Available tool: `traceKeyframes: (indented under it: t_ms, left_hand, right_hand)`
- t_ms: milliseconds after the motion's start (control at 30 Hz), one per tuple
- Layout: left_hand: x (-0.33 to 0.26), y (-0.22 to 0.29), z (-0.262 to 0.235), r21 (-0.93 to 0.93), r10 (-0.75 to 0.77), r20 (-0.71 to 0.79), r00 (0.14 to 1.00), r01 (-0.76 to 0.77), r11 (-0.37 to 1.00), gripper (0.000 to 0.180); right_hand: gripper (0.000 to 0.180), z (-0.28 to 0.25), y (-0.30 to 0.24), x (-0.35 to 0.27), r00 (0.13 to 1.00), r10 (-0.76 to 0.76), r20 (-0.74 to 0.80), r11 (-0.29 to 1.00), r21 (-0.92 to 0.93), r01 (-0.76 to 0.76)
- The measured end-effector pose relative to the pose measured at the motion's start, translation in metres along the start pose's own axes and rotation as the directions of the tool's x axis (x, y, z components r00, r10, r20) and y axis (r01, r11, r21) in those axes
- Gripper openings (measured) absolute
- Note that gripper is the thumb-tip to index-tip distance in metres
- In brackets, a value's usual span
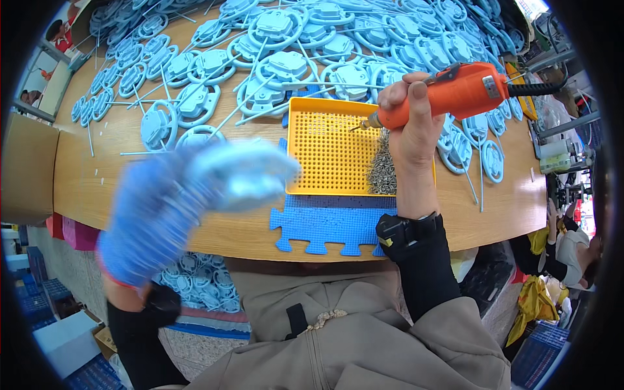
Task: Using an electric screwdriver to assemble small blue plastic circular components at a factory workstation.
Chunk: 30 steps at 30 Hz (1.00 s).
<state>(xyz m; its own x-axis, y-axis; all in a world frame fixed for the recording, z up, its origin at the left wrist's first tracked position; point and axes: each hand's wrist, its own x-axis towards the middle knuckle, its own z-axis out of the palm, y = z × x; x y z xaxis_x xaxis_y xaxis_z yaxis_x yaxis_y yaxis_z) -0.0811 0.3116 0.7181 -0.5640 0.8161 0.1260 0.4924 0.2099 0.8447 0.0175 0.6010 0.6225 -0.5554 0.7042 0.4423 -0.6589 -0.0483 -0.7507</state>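
Note:
My left hand [153,208], in a blue knitted glove, grips a light-blue ring-shaped plastic part [244,172] above the table's near left side; both are smeared by motion. An orange electric screwdriver [448,97] lies in my bare right hand [416,127], fingers closed round its body. Its bit points left over a yellow perforated tray [325,188]. Small metal screws [382,170] are heaped at the tray's right end, partly hidden by my right wrist. Under the tray lies a blue foam mat [325,224] with jigsaw edges.
Many similar light-blue parts [283,68] with thin rods cover the far side of the wooden table [221,234]. More parts fill a container [198,283] below the table's edge. A black cord [543,88] runs from the screwdriver. Another person [572,257] is at the right.

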Motion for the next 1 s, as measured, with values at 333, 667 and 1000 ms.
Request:
traceKeyframes:
  t_ms: [333,667,1000]
  left_hand:
    - [-0.047,-0.05,0.099,-0.009,-0.249,-0.009,0.968,0.249,0.968,0.047]
    - [-0.052,-0.039,0.142,0.4,0.201,-0.171,0.964,-0.119,0.909,0.081]
    - [-0.05,-0.039,0.146,0.473,0.24,-0.18,0.954,-0.13,0.871,0.076]
  right_hand:
    - [0.029,0.008,0.002,-0.003,0.998,0.012,0.057,0.999,-0.044,-0.01]
    - [0.039,0.045,-0.062,-0.028,0.985,-0.07,0.159,0.997,0.045,0.063]
    - [0.042,0.062,-0.068,-0.107,0.903,0.198,0.381,0.979,-0.023,-0.205]
